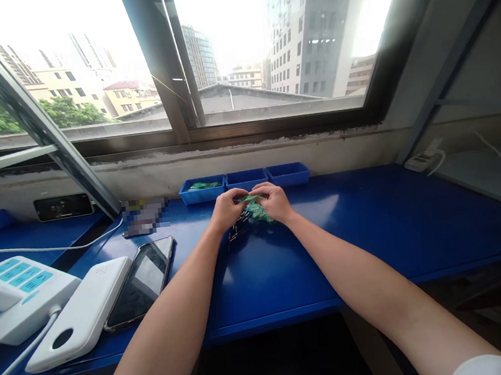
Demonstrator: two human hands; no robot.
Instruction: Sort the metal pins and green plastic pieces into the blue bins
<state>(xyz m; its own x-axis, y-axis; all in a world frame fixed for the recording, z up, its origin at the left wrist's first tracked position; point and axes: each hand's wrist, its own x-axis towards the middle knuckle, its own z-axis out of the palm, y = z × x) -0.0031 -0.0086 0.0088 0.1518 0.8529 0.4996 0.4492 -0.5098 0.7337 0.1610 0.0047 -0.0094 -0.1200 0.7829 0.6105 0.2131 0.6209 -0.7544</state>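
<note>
Green bit [252, 197] near frame ctr, spanning crosswise, pinched btwn L hand [228, 210] & R hand [275, 202]. I see green pile [260, 212] just below, dark rods [236, 231] lower-L, nearer L hand.

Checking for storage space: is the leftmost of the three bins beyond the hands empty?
Not empty: the leftmost bin has green material visible inside.
</note>
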